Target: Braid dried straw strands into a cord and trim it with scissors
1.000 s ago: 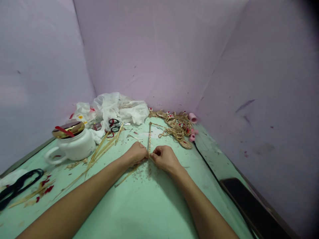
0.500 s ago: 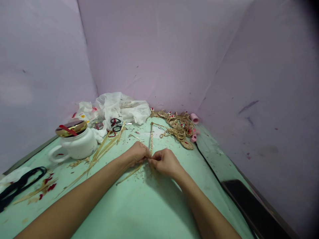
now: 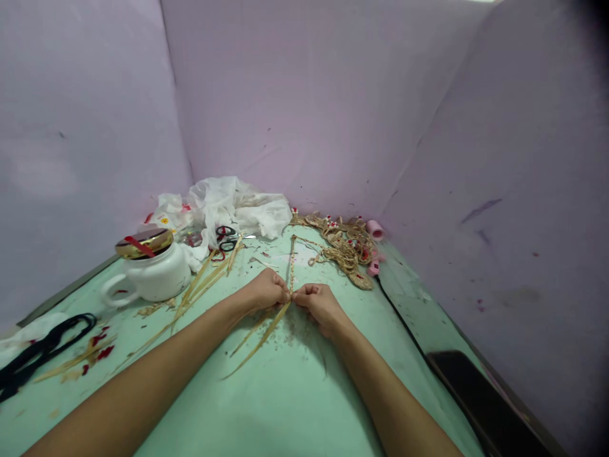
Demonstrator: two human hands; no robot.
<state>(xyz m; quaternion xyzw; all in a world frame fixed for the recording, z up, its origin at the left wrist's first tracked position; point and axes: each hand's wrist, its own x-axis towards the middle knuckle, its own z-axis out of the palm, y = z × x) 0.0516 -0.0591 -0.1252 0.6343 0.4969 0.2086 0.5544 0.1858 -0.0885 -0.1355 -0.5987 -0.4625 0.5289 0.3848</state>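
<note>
Thin tan straw braid (image 3: 292, 270) runs over the pale green table (image 3: 228, 419); left hand (image 3: 269, 289) and right hand (image 3: 320, 304) pinch its near end. Plaiting seems underway — crossing the long tan strips (image 3: 262, 341) next needs snug fingers.

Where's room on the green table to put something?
The near middle of the pale green tabletop, between left forearm and right forearm. Slimmer: between the right forearm and thin black cable. The back is crowded with a crumpled white plastic bag and tan braided heap; the left, with a round white mug and yellow straw strips.
</note>
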